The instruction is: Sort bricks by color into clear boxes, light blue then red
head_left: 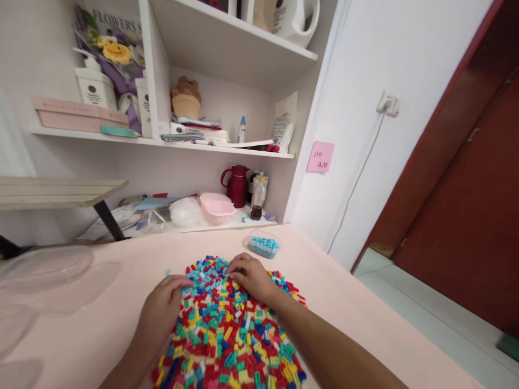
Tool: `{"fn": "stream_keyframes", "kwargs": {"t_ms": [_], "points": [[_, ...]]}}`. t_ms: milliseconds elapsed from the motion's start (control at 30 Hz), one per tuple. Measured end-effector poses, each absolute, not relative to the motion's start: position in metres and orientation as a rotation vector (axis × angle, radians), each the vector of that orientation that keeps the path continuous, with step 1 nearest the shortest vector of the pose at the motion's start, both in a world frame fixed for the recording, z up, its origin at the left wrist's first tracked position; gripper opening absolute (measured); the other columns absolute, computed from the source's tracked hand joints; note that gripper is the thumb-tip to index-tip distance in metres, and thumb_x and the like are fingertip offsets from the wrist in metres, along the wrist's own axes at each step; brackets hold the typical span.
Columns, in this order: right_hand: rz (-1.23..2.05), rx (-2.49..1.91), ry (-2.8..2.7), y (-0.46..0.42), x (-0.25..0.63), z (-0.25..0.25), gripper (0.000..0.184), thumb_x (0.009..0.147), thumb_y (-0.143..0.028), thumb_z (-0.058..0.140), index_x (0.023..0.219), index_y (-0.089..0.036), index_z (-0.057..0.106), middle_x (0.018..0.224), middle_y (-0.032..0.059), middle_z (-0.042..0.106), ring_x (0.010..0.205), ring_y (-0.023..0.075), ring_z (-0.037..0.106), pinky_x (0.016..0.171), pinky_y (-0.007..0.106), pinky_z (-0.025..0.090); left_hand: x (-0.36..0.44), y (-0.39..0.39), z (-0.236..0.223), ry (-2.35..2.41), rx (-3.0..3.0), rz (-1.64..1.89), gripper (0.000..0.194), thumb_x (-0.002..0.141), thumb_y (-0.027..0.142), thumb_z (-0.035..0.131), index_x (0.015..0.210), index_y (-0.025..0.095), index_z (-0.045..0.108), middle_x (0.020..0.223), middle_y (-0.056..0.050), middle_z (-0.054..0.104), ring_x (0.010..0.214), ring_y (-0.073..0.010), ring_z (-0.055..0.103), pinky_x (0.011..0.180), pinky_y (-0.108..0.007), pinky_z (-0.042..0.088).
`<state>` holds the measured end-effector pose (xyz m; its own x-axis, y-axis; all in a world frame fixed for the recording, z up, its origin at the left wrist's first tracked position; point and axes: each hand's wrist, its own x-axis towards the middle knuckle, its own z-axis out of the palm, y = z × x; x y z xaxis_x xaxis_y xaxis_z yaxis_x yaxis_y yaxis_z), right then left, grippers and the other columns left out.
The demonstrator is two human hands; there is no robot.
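Observation:
A wide pile of small plastic bricks (227,329) in red, blue, teal, yellow, green and pink covers the pink table (357,308) in front of me. My left hand (162,309) rests on the pile's left edge, fingers curled down onto the bricks. My right hand (251,275) lies on the far part of the pile, fingertips pinched together among the teal bricks; what they hold is too small to make out. Beyond it, a small clear container (263,244) holds several light-blue bricks.
Clear plastic lids or trays (48,270) lie at the table's left. Behind the table is a white shelf unit (227,148) with a red jug (236,185), a bottle (258,197), a pink tub (217,207) and boxes. A red door (466,216) stands on the right.

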<state>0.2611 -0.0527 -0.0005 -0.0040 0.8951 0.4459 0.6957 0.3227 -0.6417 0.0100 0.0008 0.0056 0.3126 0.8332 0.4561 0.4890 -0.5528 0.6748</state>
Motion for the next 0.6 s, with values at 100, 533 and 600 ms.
{"fn": "stream_keyframes", "kwargs": {"t_ms": [100,533,600], "points": [[0.349,-1.397,-1.701,-0.053,0.261,-0.002,0.017,0.079,-0.013,0.07,0.089,-0.025,0.076,0.1,0.0033,0.066,0.094,0.0169,0.064,0.088,0.029,0.049,0.01,0.001,0.005,1.17,2.179,1.133,0.034,0.074,0.025,0.041,0.073,0.027,0.075,0.092,0.0,0.076,0.09,-0.0186,0.07,0.086,-0.031,0.055],[0.008,-1.333,-1.636,-0.059,0.291,0.038,0.012,0.086,-0.023,0.062,0.091,-0.024,0.074,0.093,0.0037,0.072,0.092,0.0198,0.064,0.087,0.033,0.048,0.01,0.006,-0.002,1.192,2.173,1.102,0.034,0.076,0.03,0.042,0.075,0.028,0.076,0.094,0.0,0.076,0.093,-0.0204,0.07,0.087,-0.032,0.055],[-0.143,-1.38,-1.551,-0.06,0.304,0.043,0.013,0.086,-0.024,0.062,0.093,-0.024,0.073,0.097,0.0048,0.072,0.095,0.0218,0.063,0.09,0.036,0.046,0.011,0.005,-0.002,1.196,2.169,1.099,0.034,0.076,0.03,0.042,0.076,0.028,0.076,0.095,0.0,0.076,0.094,-0.0205,0.07,0.087,-0.032,0.055]]}}
